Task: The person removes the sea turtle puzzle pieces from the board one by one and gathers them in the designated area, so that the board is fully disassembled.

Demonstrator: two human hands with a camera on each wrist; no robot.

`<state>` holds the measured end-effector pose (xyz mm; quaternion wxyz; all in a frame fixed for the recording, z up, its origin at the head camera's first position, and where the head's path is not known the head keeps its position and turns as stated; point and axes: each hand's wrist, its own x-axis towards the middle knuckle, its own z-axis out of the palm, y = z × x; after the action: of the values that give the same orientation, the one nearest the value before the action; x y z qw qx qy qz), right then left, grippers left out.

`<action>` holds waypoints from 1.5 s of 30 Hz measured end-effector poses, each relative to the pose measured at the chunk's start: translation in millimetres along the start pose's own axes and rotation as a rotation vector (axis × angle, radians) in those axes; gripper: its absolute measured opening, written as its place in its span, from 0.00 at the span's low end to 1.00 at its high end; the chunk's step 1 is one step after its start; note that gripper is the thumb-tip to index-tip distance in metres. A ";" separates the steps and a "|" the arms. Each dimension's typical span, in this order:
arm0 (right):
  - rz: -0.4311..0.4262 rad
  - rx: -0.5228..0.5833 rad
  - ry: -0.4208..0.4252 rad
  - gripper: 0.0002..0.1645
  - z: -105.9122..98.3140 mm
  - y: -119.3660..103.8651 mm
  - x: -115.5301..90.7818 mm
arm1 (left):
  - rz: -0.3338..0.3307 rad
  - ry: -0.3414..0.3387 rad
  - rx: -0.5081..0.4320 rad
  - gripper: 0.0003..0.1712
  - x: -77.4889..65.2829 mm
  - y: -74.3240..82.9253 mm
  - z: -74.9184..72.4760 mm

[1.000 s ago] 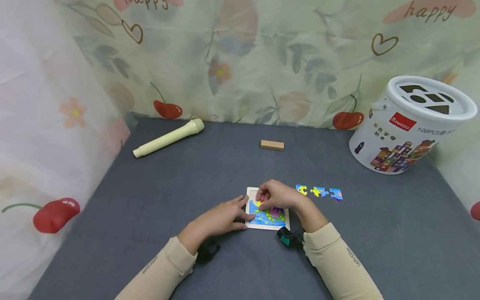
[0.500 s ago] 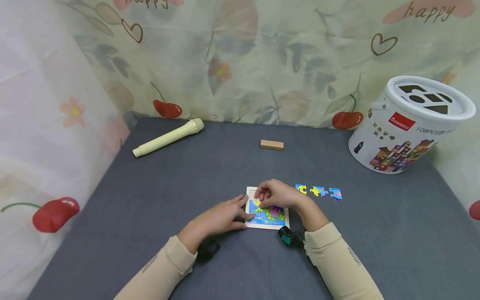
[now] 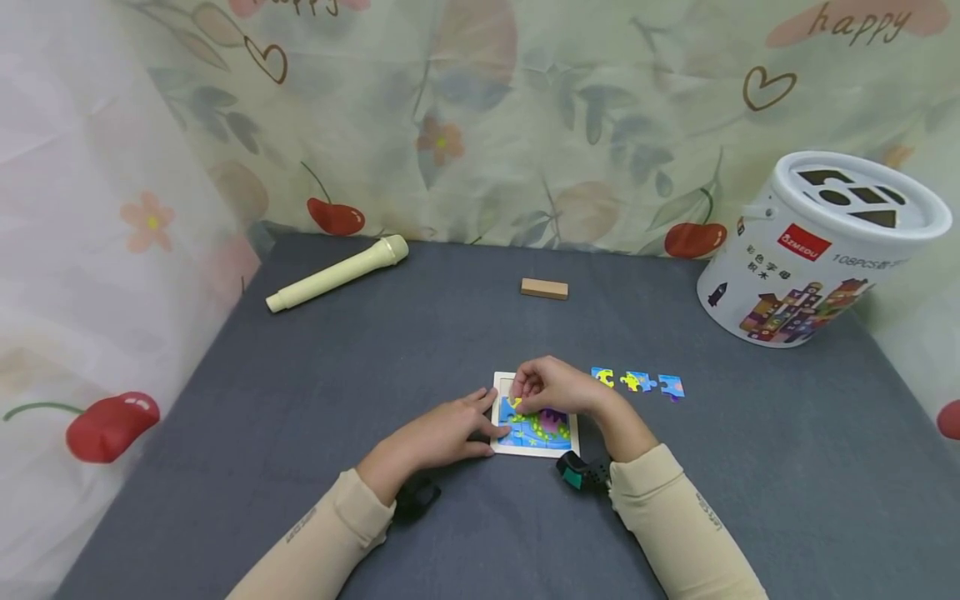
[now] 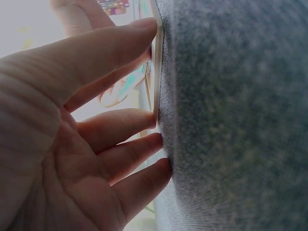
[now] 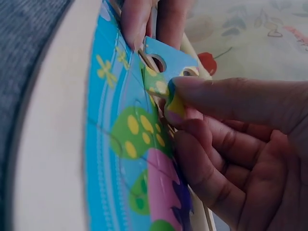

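Observation:
A small jigsaw puzzle in a pale wooden frame (image 3: 532, 453) lies on the table, partly filled with blue, green and purple pieces. My right hand (image 3: 562, 387) is over its upper part. Between thumb and fingers it pinches a blue, green and yellow puzzle piece (image 5: 161, 53), which looks tilted against the fitted pieces in the right wrist view. My left hand (image 3: 446, 432) touches the frame's left side with fingers extended; in the left wrist view its fingertips (image 4: 149, 120) meet the frame's edge. Bare wood shows at the upper left inside the frame.
Three loose puzzle pieces, one yellow and blue (image 3: 602, 377), a middle one (image 3: 637, 382) and a blue one (image 3: 671, 386), lie right of the frame. Farther back are a wooden block (image 3: 544, 289), a cream microphone-shaped object (image 3: 337, 275) and a white bucket (image 3: 795, 267).
The pinched piece has shifted and tilted slightly under my right hand's fingers. My left hand stays at the frame's left side, and the loose pieces have not moved.

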<state>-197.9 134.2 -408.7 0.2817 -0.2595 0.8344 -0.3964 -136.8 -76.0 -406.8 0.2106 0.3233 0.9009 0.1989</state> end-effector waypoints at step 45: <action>0.187 0.164 0.222 0.18 -56.5 73.1 -94.5 | -0.037 0.051 -0.149 0.19 0.7 -2.1 -0.9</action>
<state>-184.7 265.7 -413.0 0.2437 -0.1114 0.8457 -0.4616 -138.8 -77.3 -407.3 0.2147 0.2847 0.8945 0.2696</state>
